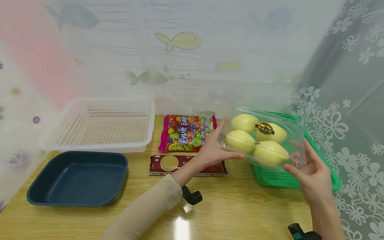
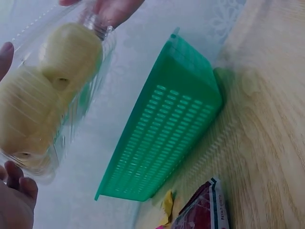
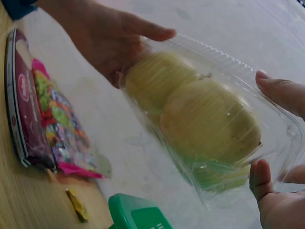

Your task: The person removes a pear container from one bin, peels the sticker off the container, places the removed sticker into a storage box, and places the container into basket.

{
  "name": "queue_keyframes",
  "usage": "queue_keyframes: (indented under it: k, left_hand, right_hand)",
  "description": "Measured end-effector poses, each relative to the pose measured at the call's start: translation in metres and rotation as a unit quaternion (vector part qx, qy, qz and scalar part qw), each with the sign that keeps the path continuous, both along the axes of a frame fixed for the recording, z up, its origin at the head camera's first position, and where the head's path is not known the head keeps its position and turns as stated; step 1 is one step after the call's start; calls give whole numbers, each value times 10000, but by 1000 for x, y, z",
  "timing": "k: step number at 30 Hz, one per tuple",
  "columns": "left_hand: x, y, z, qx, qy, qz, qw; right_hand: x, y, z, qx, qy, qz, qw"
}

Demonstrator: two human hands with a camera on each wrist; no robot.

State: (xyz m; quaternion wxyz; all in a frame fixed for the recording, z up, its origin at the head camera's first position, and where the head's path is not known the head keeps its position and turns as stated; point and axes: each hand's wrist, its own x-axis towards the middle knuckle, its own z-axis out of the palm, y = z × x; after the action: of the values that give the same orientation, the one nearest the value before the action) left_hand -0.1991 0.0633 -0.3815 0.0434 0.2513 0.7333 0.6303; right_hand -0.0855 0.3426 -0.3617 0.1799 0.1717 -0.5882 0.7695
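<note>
A clear plastic clamshell box [image 1: 293,129] holds several pale yellow pears [image 1: 240,140], and a black-and-gold label is on its lid. My left hand [image 1: 210,150] grips the box's left end, thumb along the near side. At the opposite end, my right hand [image 1: 315,178] holds it between thumb and fingers. The box is tilted and held up over the green basket [image 1: 333,182], partly hiding it. In the left wrist view, the box is apart from the basket's perforated side [image 2: 162,138]. The right wrist view shows both hands on the box's ends.
Left of the hands stand a white perforated basket [image 1: 141,146] and a dark blue tub [image 1: 81,180]. A colourful candy bag [image 1: 183,133] lies behind a dark red biscuit packet [image 1: 162,165], partly covered by my left arm. A small yellow wrapper [image 3: 77,205] lies near them.
</note>
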Motion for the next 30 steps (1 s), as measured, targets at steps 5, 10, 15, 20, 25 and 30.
queue_keyframes:
  k: [5, 10, 15, 20, 25, 30]
  left_hand:
    - [-2, -9, 1, 127, -38, -202, 9997]
    - [0, -18, 1, 178, -127, -405, 9989]
    - [4, -25, 2, 222, -73, -630, 9977]
    - [10, -34, 4, 88, -114, -605, 9981]
    - [18, -40, 5, -51, 61, -410, 9991]
    - [27, -42, 3, -14, 179, -319, 9993]
  right_hand:
    - [-2, 0, -4, -144, 118, 367, 9992]
    - [-4, -2, -4, -188, 296, 539, 9979]
    - [2, -8, -3, 279, 69, -87, 9996]
    - [6, -14, -3, 547, 62, -365, 9978]
    - [3, -15, -5, 31, 379, 178, 9991]
    - [1, -13, -6, -367, 403, 633, 9965]
